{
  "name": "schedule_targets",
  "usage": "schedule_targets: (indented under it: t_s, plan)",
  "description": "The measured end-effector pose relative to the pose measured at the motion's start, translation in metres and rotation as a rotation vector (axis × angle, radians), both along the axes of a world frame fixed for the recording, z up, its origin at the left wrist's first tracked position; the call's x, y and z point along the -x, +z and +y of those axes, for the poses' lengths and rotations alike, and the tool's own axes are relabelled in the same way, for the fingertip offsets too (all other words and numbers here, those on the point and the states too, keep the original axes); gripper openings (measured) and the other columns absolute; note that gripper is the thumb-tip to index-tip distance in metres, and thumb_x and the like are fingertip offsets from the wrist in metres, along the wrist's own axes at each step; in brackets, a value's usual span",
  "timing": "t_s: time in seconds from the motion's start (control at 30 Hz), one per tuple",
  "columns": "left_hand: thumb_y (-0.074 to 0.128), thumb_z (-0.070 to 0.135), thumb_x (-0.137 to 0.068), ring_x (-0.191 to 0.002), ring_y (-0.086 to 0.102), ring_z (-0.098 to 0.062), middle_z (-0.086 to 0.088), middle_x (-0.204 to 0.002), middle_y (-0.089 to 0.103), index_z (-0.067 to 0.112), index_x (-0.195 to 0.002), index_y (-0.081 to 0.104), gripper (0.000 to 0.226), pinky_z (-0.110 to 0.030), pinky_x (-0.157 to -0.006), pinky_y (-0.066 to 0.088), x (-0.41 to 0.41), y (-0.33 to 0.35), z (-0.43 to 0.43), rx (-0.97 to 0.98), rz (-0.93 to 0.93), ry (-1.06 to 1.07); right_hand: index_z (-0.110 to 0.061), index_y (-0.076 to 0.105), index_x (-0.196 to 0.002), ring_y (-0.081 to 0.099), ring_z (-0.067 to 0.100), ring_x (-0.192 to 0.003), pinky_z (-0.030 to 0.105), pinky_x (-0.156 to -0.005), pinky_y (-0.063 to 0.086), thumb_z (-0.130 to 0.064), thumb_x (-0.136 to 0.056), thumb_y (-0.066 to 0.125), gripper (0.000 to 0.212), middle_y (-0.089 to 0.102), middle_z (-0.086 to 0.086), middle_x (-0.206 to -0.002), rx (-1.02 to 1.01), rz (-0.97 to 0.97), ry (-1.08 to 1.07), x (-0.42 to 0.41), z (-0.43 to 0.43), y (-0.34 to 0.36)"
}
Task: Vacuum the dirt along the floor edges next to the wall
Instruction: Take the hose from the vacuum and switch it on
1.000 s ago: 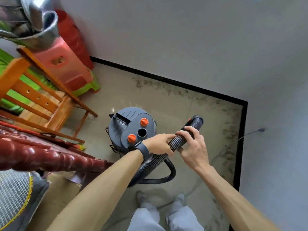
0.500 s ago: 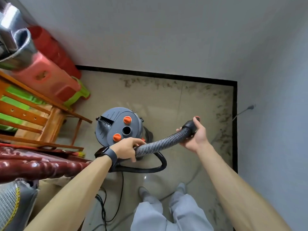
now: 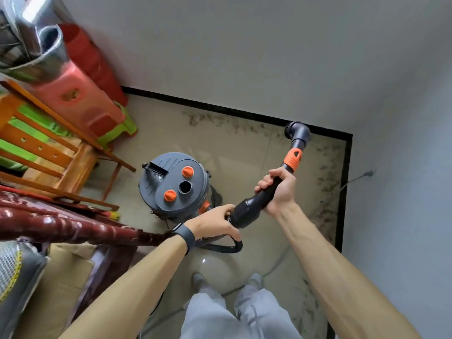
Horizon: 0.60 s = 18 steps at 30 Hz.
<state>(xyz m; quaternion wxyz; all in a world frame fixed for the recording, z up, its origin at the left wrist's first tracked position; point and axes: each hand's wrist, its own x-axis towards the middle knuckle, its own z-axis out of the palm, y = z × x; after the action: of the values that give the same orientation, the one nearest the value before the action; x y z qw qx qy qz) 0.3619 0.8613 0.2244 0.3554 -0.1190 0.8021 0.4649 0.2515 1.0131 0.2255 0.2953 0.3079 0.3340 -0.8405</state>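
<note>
Firmly, the right hand [image 3: 276, 189] curls round the black wand [image 3: 249, 209], just below its orange collar [image 3: 293, 160]. The left hand [image 3: 215, 221] grips the hose [image 3: 230, 249] at the wand's lower end. The brush nozzle [image 3: 297, 130] sits at two o'clock from the vacuum [image 3: 176, 184], at the black skirting [image 3: 208, 107] near the corner. Dirt [image 3: 195, 118] speckles the floor [image 3: 244, 155] along the skirting, from twelve o'clock round to four. Stacked stools [image 3: 80, 99] stand at ten o'clock.

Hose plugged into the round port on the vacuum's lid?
No, the round port on the lid of the vacuum is an empty dark hole; the hose loops low beside the vacuum.
</note>
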Motion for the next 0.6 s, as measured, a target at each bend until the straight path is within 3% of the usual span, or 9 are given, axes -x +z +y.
schedule_targets:
  t_s: [0.1,0.2,0.3,0.4,0.5,0.6]
  plan:
    - [0.083,0.027,-0.067,-0.073,0.061,-0.013,0.001,-0.087,0.065,0.013,-0.107,0.061,0.048,-0.028,-0.070,0.051,0.021,0.009,0.020,-0.075,0.050,0.220,-0.018,0.042,-0.062,0.037,0.016,-0.047,0.029,-0.056,0.033,-0.010,-0.072,0.051,0.016,0.038,-0.002,-0.053,0.052,0.026,0.110,-0.019,-0.017,0.006]
    - [0.074,0.029,-0.072,-0.073,0.062,-0.019,0.000,-0.081,0.065,0.017,-0.091,0.058,0.028,-0.031,-0.066,0.050,0.023,0.006,0.019,0.186,0.127,0.056,-0.016,0.049,-0.072,0.046,0.017,-0.054,0.030,-0.060,0.039,-0.015,-0.085,0.055,0.015,0.049,-0.001,-0.062,0.041,0.061,0.153,-0.018,-0.022,0.003]
    - [0.069,0.029,-0.079,-0.083,0.063,-0.026,-0.003,-0.091,0.066,0.022,-0.099,0.055,0.026,-0.036,-0.074,0.055,0.012,-0.003,0.003,0.386,0.181,-0.113,-0.017,0.054,-0.074,0.055,0.018,-0.058,0.031,-0.065,0.045,-0.025,-0.091,0.061,0.021,0.056,-0.001,-0.067,0.032,0.064,0.098,-0.004,-0.015,-0.007]
    - [0.063,0.031,-0.082,-0.090,0.063,-0.027,-0.001,-0.098,0.067,0.026,-0.102,0.054,0.022,-0.039,-0.078,0.055,-0.005,-0.017,-0.019,0.527,0.208,-0.234,-0.020,0.052,-0.071,0.053,0.014,-0.052,0.028,-0.060,0.046,-0.029,-0.094,0.066,0.028,0.053,-0.005,-0.063,-0.036,0.012,0.051,0.009,-0.008,-0.021]
    - [0.063,0.032,-0.080,-0.096,0.062,-0.027,0.002,-0.104,0.067,0.028,-0.106,0.057,0.026,-0.036,-0.078,0.051,-0.020,-0.030,-0.035,0.591,0.205,-0.263,-0.022,0.046,-0.073,0.045,0.011,-0.043,0.023,-0.050,0.042,-0.029,-0.095,0.071,0.034,0.047,-0.007,-0.057,-0.175,-0.056,0.061,0.010,-0.015,-0.032]
    - [0.062,0.026,-0.076,-0.095,0.063,-0.026,0.002,-0.102,0.068,0.029,-0.099,0.058,0.023,-0.035,-0.078,0.052,-0.026,-0.044,-0.040,0.506,0.135,-0.165,-0.018,0.049,-0.077,0.047,0.010,-0.043,0.022,-0.047,0.044,-0.027,-0.095,0.073,0.031,0.050,-0.006,-0.057,-0.253,-0.072,0.087,0.007,-0.034,-0.043]
